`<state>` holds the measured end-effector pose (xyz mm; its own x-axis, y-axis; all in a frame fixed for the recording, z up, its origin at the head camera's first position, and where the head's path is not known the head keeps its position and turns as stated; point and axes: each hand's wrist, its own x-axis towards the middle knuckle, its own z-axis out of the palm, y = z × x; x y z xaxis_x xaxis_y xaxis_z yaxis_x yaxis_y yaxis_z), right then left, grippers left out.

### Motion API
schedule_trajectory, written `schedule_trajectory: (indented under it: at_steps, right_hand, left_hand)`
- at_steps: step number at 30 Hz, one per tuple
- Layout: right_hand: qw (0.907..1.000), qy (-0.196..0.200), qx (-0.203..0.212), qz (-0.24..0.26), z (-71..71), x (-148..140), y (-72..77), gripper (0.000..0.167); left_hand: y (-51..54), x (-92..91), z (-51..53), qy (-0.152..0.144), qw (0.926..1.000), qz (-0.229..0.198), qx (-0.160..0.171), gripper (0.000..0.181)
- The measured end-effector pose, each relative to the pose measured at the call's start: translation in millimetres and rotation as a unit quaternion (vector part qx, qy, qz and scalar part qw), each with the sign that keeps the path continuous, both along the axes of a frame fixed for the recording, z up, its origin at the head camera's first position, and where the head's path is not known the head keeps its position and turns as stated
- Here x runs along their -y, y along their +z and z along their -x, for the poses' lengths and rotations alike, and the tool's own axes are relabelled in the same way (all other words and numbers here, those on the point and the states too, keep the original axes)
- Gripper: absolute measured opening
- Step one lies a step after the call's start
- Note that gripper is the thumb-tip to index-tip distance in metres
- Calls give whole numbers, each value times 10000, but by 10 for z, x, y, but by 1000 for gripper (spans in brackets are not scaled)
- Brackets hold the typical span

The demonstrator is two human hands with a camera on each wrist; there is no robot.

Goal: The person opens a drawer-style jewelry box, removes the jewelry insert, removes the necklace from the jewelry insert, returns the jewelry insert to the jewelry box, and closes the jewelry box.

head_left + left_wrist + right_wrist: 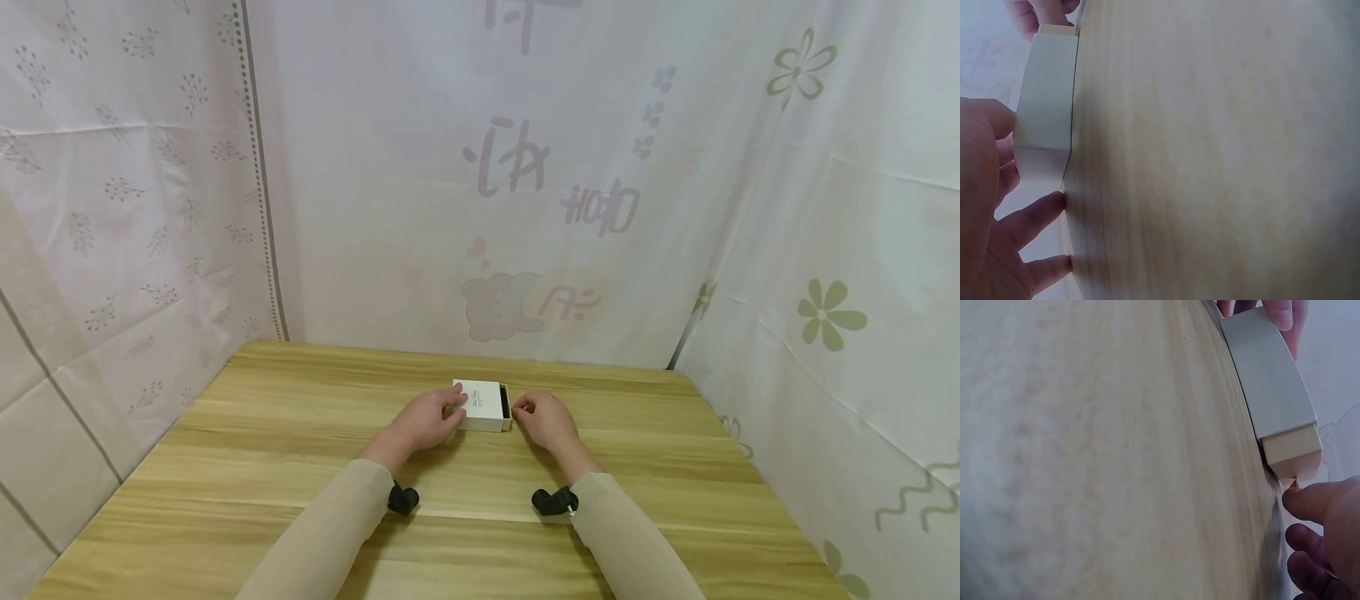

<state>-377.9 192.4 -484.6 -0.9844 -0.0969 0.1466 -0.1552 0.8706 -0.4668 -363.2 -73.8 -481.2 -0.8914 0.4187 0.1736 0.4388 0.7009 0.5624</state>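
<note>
A small white drawer box (pixel 486 408) with fine dark print on its lid lies on the table. Its cream inner drawer (pixel 1292 450) sticks a little way out of the right end, and a dark inside shows in the head view. My left hand (pixel 431 418) holds the white sleeve at its left end, thumb and fingertips on it; two other fingers (pixel 1038 219) spread down to the tabletop. At the drawer's end, my right hand (pixel 549 423) pinches a tiny pull tab (pixel 1295 482) between thumb and forefinger. Its remaining fingers curl loosely below, in the right wrist view.
The box rests on a wood-grain table (pixel 465 550), towards its far edge. Pale printed curtains (pixel 375 208) hang behind and on both sides. A black wrist camera (pixel 403 500) sits by the left cuff, another black camera (pixel 555 502) by the right.
</note>
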Motion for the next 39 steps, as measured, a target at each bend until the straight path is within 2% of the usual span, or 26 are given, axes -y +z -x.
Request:
schedule_trajectory:
  at_steps: [18,27,39]
  right_hand:
    - [10000,36,-13,-44,-42,-22,10,12]
    - [9999,65,-21,-125,-40,-44,20,13]
    - [9999,52,4,-162,-27,-73,25,12]
  left_hand:
    - [0,-9,-25,40,9999,-114,-22,45]
    - [-13,-12,14,48,9999,-106,-12,46]
    - [-8,-16,7,65,9999,-76,33,46]
